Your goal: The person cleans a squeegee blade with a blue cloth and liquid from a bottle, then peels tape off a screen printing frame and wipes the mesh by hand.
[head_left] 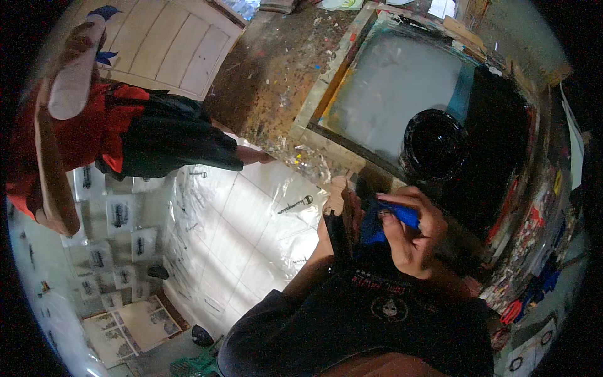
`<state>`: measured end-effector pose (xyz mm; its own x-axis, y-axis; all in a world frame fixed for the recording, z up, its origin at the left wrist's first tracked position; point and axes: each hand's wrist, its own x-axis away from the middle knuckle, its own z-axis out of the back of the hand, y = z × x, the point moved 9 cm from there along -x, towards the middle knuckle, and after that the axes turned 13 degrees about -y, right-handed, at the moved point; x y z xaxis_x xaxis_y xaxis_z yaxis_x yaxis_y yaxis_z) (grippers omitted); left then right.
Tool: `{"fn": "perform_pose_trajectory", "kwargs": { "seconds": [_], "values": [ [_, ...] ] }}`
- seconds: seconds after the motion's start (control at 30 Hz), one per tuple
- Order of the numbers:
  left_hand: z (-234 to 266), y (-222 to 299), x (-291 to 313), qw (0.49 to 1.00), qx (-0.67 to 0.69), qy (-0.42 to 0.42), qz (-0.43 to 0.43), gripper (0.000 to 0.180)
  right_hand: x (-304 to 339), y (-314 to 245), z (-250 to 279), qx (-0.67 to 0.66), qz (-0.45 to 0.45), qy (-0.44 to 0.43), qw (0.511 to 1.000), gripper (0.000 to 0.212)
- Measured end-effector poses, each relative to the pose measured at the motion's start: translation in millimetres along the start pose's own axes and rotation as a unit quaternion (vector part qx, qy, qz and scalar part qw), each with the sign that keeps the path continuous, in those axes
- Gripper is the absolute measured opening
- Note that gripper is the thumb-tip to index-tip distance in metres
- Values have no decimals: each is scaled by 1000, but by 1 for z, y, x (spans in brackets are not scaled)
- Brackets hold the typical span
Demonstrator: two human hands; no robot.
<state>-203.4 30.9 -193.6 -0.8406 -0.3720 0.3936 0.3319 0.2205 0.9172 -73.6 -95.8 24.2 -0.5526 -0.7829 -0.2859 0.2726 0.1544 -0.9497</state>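
A blue cloth (405,215) is pinched in my right hand (414,242), in front of my dark T-shirt. My left hand (337,193) is close beside it, with the fingers curled and a black band on the wrist. A narrow brownish piece (355,210) stands between the hands; its kind is unclear, and what my left fingers grip is partly hidden. Just beyond my hands is a framed printing screen (392,78) with grey mesh. A round black tub (433,147) with dark, ink-smeared walls stands at its near right part.
A paint-stained worktable (270,75) lies left of the screen. Another person in red and dark clothes (169,138) stands at the left. Clear plastic over printed white sheets (251,220) spreads below. Paint-splattered clutter (527,239) lines the right side.
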Motion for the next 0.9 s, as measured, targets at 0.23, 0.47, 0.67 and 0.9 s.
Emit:
{"fn": "perform_pose_trajectory", "kwargs": {
  "seconds": [0.23,0.47,0.67,0.9],
  "values": [
    [-37,5,-2,868,461,-152,-105,36,-15,-7,-22,31,-5,-44,999,23],
    [-13,-75,-19,846,532,1,-46,39,9,-13,-55,106,87,-93,986,48],
    [-41,59,-7,802,529,-234,-149,38,9,-12,-60,113,88,-146,979,43],
    [-49,19,8,812,549,-181,-83,37,-49,-7,-33,36,43,-51,997,21]
  ]
}}
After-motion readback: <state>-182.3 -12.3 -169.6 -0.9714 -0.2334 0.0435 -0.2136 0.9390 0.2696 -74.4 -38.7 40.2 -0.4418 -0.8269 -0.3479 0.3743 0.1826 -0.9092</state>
